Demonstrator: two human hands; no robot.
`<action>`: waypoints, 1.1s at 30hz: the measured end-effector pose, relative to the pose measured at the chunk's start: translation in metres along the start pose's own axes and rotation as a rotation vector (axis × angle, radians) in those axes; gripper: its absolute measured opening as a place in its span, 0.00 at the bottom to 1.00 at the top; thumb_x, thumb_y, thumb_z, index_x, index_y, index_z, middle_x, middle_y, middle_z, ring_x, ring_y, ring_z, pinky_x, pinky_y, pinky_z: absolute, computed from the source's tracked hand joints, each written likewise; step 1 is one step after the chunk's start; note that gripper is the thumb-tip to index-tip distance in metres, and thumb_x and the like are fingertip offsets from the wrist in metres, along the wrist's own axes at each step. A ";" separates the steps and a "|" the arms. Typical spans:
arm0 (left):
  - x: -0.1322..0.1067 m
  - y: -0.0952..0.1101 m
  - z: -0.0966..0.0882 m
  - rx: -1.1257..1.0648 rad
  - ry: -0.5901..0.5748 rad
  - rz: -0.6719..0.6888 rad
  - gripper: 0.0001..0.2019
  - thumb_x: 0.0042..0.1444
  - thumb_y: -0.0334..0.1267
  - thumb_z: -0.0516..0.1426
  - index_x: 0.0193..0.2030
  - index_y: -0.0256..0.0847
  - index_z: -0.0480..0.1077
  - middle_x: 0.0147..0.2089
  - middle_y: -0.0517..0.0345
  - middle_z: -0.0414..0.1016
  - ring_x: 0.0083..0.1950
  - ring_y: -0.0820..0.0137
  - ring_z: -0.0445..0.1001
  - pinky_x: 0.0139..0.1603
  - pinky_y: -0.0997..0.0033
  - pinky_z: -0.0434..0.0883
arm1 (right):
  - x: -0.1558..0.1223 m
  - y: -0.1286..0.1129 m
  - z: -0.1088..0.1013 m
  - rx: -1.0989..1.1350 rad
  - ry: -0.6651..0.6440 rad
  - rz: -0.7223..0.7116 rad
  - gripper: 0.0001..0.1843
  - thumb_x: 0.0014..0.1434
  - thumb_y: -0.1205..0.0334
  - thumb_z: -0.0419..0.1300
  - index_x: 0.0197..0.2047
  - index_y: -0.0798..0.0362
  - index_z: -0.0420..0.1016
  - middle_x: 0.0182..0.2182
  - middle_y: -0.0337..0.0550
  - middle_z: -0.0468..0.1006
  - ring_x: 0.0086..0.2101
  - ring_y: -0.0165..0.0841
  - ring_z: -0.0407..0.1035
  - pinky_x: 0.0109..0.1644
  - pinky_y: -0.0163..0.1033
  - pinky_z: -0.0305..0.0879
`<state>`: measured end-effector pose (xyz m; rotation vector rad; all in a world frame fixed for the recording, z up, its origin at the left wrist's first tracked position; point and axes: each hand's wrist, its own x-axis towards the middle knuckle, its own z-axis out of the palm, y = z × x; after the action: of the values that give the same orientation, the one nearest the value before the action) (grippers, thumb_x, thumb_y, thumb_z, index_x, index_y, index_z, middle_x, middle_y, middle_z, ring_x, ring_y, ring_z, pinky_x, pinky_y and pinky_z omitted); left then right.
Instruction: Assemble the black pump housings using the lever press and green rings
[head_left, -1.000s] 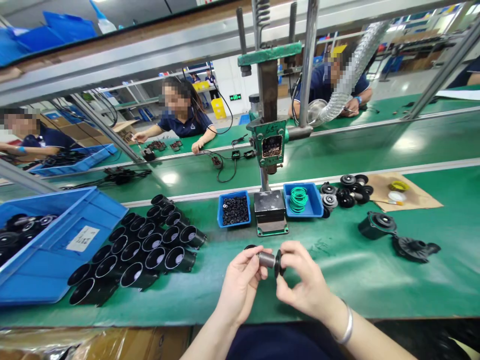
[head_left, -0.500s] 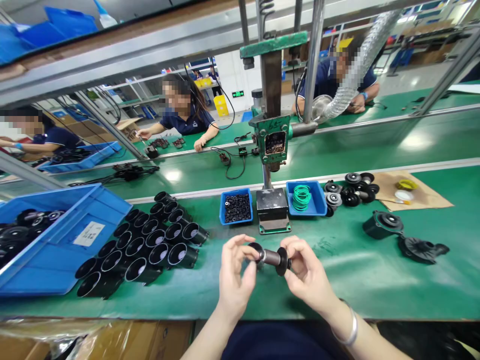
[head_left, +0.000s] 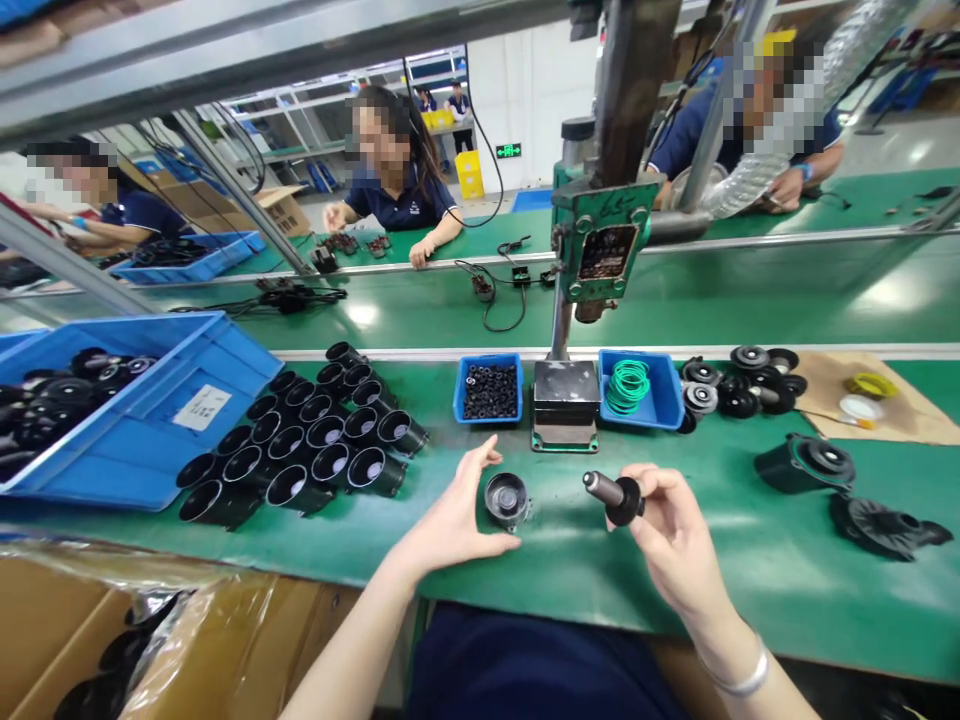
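My left hand (head_left: 454, 510) is spread open beside a round black cap (head_left: 507, 500) that lies hollow side up on the green bench. Its thumb and fingers curve around the cap's left side; I cannot tell whether they touch it. My right hand (head_left: 679, 535) grips a dark shaft with a black disc (head_left: 611, 495) by the disc end. The bare metal tip of the shaft points up and left, above the bench.
Several black cups (head_left: 296, 487) stand in rows at left, by a large blue bin (head_left: 225, 365) of black parts. A press (head_left: 566, 400) stands between a blue tray (head_left: 489, 415) of small black rings and another blue tray (head_left: 664, 400) with green rings. A black housing (head_left: 799, 470) lies at right.
My left hand has let go of the shaft's left end and moved to the cap, fingers apart. My right hand has carried the shaft rightward. The view has shifted.
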<state>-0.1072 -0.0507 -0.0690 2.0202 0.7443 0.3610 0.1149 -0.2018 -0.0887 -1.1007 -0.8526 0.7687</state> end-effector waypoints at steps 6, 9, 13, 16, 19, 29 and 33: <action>-0.001 0.002 0.010 0.023 0.102 -0.003 0.40 0.53 0.33 0.59 0.70 0.46 0.46 0.58 0.50 0.68 0.61 0.61 0.67 0.66 0.57 0.59 | -0.003 0.009 -0.004 0.026 -0.010 0.067 0.14 0.57 0.60 0.63 0.42 0.50 0.61 0.43 0.43 0.64 0.30 0.25 0.68 0.35 0.35 0.71; -0.003 0.008 0.003 0.097 0.099 0.019 0.41 0.52 0.36 0.61 0.71 0.45 0.46 0.67 0.47 0.60 0.68 0.57 0.59 0.69 0.56 0.55 | -0.004 0.014 -0.005 0.032 -0.029 0.093 0.13 0.58 0.60 0.62 0.41 0.50 0.61 0.44 0.43 0.63 0.30 0.25 0.68 0.35 0.35 0.71; 0.004 0.016 0.019 0.365 0.339 -0.089 0.34 0.48 0.49 0.64 0.60 0.37 0.63 0.62 0.37 0.64 0.65 0.44 0.61 0.64 0.47 0.59 | -0.002 0.018 -0.002 0.049 -0.037 0.112 0.13 0.57 0.60 0.62 0.41 0.51 0.61 0.43 0.42 0.64 0.30 0.25 0.69 0.35 0.35 0.70; 0.013 0.020 0.029 0.487 0.336 -0.231 0.17 0.54 0.48 0.59 0.44 0.36 0.70 0.45 0.41 0.72 0.48 0.50 0.73 0.50 0.54 0.68 | -0.002 0.015 0.002 0.069 -0.051 0.127 0.13 0.57 0.59 0.62 0.40 0.51 0.60 0.41 0.41 0.64 0.29 0.25 0.68 0.35 0.34 0.70; 0.013 0.021 0.021 0.278 0.293 -0.228 0.12 0.58 0.47 0.55 0.41 0.40 0.68 0.40 0.51 0.72 0.40 0.60 0.72 0.45 0.63 0.67 | -0.006 0.010 0.005 0.117 -0.058 0.181 0.14 0.57 0.57 0.63 0.39 0.51 0.60 0.41 0.41 0.64 0.28 0.24 0.68 0.33 0.33 0.69; -0.005 0.029 0.022 -0.495 0.169 -0.091 0.14 0.63 0.50 0.51 0.46 0.42 0.66 0.42 0.56 0.70 0.42 0.66 0.69 0.44 0.70 0.65 | -0.017 0.010 0.033 0.277 -0.160 0.318 0.19 0.55 0.52 0.64 0.39 0.50 0.57 0.38 0.39 0.62 0.29 0.23 0.63 0.30 0.31 0.68; -0.006 0.035 0.035 -0.268 0.135 0.028 0.11 0.63 0.45 0.52 0.47 0.43 0.64 0.43 0.55 0.67 0.43 0.65 0.69 0.47 0.68 0.65 | -0.012 0.009 0.045 0.176 -0.202 0.344 0.17 0.53 0.59 0.63 0.36 0.52 0.56 0.31 0.35 0.60 0.28 0.21 0.58 0.30 0.25 0.62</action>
<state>-0.0809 -0.0923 -0.0576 1.7679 0.7103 0.5863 0.0691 -0.1909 -0.0903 -1.0360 -0.7545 1.2350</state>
